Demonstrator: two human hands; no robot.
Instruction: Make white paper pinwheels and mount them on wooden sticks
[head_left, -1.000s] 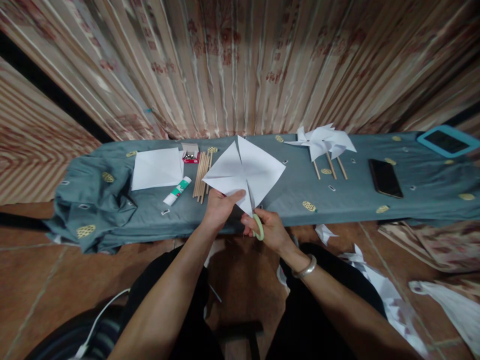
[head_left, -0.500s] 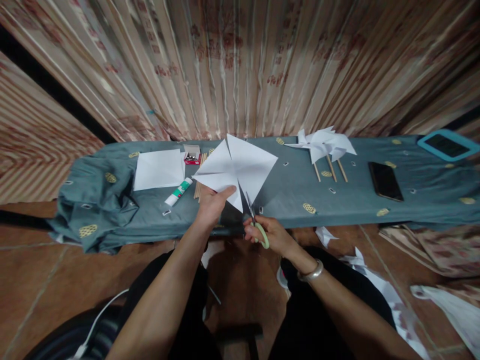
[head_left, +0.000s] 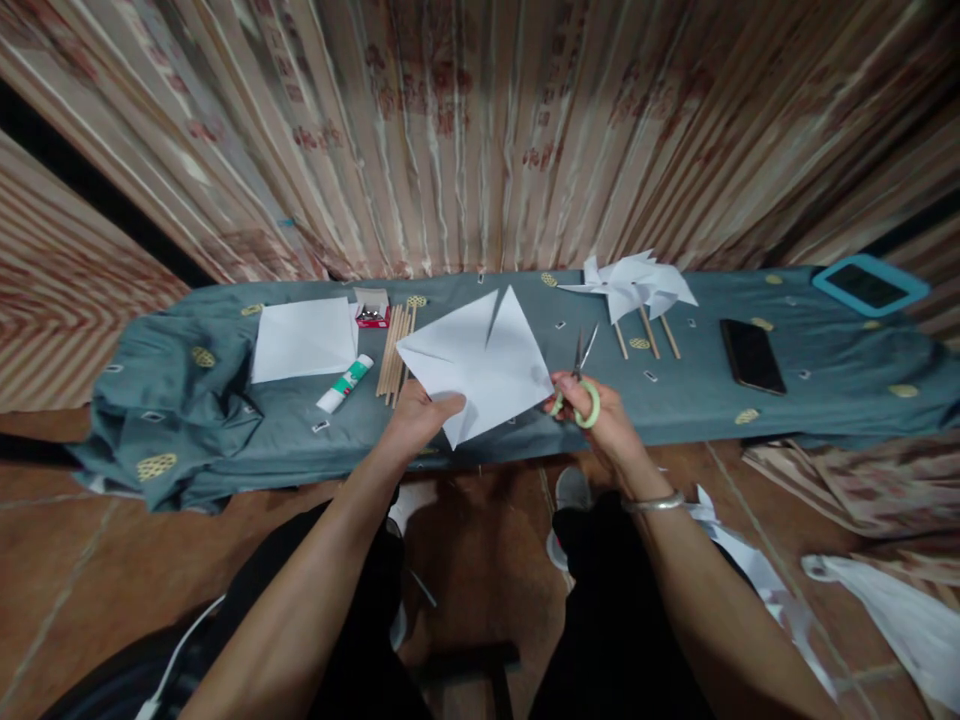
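My left hand [head_left: 426, 412] pinches a white square of paper [head_left: 487, 365] by its lower left side, thumb on top. Slits run in from the paper's corners toward its middle, and it is held over the front of the cloth-covered bench. At the paper's right corner is my right hand [head_left: 596, 410], closed around scissors [head_left: 586, 385] with pale green handles. The scissor blades point up and away from me, slightly apart. The right fingertips appear to touch the paper's corner too.
Left of the paper lie thin wooden sticks [head_left: 391, 352], a glue stick [head_left: 346, 384], a small red box [head_left: 373, 309] and stacked white paper [head_left: 304, 340]. To the right are paper pinwheels [head_left: 637, 285], a phone [head_left: 752, 356] and a blue-framed tablet [head_left: 871, 284]. Paper scraps [head_left: 750, 570] lie on the floor.
The scissors have come out of the paper and moved up and right with my right hand, their blades now pointing away. The paper has turned, and its right corner is near my right fingers.
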